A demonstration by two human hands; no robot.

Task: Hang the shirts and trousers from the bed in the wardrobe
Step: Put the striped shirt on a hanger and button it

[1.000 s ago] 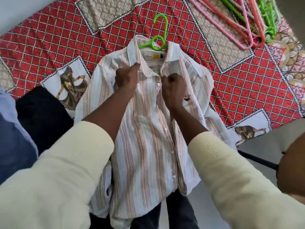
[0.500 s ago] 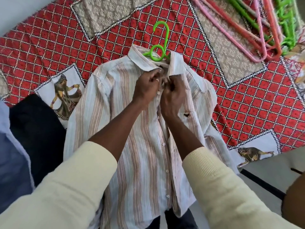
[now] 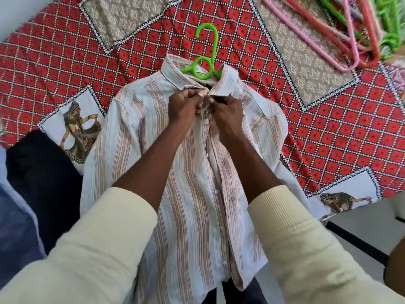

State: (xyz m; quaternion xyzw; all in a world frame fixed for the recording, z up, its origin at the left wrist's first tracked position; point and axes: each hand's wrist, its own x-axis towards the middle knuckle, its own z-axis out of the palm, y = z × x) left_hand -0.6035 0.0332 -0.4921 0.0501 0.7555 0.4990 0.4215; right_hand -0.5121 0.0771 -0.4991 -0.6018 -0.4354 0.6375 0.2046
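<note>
Sleeves: two cream ribbed sleeves (image 3: pixel 306 244) fill the near corners, pushed up so both forearms are bare.
Shirt hem: the striped shirt (image 3: pixel 192 207) lies front up on the bed, its lower end hanging over the near edge above dark trousers (image 3: pixel 221 292).
Placket: a row of small buttons runs up the middle; the lower part lies closed.
Left hand: the left hand (image 3: pixel 185 106) has its fingers curled tight, pinching the shirt's front edge just below the collar.
Right hand: the right hand (image 3: pixel 228 110) is likewise curled, pinching the opposite edge under the collar tip; the two hands nearly touch at the top button.
Dark garment: a black garment (image 3: pixel 41 183) lies on the bed left of the shirt, with blue cloth (image 3: pixel 15 227) beside it at the frame edge.
Hanger: a green hanger (image 3: pixel 206 51) sits inside the shirt's collar, its hook pointing away across the bedspread.
Bed: the red patterned bedspread (image 3: pixel 328 132) lies under everything.
Spare hangers: pink, red and green hangers (image 3: pixel 350 31) are piled at the far right corner, well apart from the shirt.
</note>
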